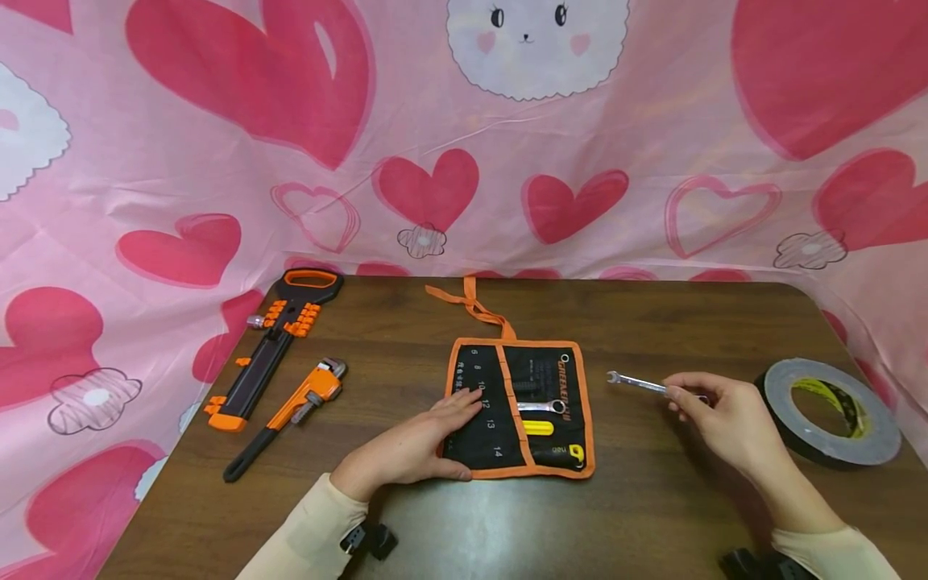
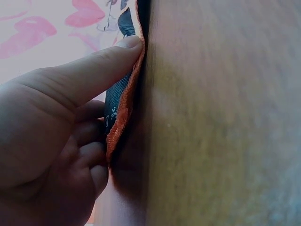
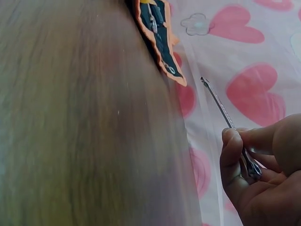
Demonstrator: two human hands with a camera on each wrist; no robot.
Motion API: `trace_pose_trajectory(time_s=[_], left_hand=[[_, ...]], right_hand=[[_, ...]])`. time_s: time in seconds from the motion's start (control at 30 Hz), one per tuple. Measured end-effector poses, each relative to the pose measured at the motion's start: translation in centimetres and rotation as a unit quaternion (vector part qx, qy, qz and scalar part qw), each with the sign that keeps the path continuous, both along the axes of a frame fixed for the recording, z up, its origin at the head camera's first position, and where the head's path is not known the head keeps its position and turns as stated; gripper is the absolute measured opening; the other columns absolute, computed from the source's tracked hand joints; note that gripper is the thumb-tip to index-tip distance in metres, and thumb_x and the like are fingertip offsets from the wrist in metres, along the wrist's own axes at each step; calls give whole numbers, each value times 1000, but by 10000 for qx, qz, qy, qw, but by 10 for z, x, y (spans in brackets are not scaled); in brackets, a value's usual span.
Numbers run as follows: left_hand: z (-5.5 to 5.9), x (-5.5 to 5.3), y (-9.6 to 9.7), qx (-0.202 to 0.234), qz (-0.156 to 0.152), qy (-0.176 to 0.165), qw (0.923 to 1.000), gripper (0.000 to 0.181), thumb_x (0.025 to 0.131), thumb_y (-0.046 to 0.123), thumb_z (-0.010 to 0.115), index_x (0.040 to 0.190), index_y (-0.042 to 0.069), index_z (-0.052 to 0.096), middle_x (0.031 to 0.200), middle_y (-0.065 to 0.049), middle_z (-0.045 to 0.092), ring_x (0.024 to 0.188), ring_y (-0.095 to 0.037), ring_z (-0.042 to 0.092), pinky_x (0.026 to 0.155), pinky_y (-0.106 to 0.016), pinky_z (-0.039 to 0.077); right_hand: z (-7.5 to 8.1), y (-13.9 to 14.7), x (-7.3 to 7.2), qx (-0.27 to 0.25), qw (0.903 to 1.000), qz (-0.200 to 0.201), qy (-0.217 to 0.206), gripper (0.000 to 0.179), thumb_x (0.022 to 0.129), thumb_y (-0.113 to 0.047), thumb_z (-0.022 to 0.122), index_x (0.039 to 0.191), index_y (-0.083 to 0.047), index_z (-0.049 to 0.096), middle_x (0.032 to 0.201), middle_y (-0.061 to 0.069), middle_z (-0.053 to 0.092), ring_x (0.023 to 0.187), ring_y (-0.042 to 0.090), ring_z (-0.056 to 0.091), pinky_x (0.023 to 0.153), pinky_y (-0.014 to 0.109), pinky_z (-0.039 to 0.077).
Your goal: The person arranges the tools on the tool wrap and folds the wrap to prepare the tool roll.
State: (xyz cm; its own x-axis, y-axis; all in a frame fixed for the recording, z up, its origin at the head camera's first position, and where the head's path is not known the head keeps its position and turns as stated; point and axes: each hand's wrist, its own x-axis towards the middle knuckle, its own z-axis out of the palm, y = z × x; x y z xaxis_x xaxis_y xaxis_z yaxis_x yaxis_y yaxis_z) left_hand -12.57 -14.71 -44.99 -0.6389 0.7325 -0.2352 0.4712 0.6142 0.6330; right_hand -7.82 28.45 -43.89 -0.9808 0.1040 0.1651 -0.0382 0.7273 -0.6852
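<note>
A black tool pouch with orange edging (image 1: 510,379) lies unrolled on the table, its left column printed with size numbers. My left hand (image 1: 416,443) rests on the pouch's left side, fingers stretched over the numbers. In the left wrist view the thumb (image 2: 103,70) lies against the orange edge. To the right of the pouch, my right hand (image 1: 725,415) pinches a small silver combination wrench (image 1: 638,383) between thumb and fingers. Its open-jaw end points left toward the pouch; the fingers partly cover the other end. Another silver wrench (image 1: 557,407) pokes out of a pouch pocket.
A black and orange toolbox-style organizer or saw-like tool (image 1: 271,354) lies at the back left. Beside it is an orange pipe wrench (image 1: 300,399). A roll of grey tape (image 1: 779,387) sits right of my right hand. Pink heart-print cloth (image 1: 500,129) hangs behind the table.
</note>
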Motion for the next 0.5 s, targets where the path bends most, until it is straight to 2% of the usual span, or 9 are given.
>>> trace_pose_trajectory(time_s=[0.27, 0.5], left_hand=[[0, 0, 1, -22, 13, 0, 10000, 95, 93, 36, 87, 169, 11, 36, 182, 3, 22, 170, -24, 16, 133, -54, 29], [0, 0, 1, -66, 50, -29, 10000, 95, 93, 37, 87, 169, 12, 36, 182, 4, 21, 170, -23, 16, 134, -53, 28]], right_hand=[[1, -10, -7, -85, 9998, -30, -152, 16, 104, -16, 73, 110, -4, 81, 79, 5, 76, 63, 4, 58, 50, 24, 44], [5, -21, -15, -181, 9990, 166, -370, 18, 106, -17, 71, 113, -4, 80, 82, 6, 75, 67, 8, 60, 55, 25, 47]])
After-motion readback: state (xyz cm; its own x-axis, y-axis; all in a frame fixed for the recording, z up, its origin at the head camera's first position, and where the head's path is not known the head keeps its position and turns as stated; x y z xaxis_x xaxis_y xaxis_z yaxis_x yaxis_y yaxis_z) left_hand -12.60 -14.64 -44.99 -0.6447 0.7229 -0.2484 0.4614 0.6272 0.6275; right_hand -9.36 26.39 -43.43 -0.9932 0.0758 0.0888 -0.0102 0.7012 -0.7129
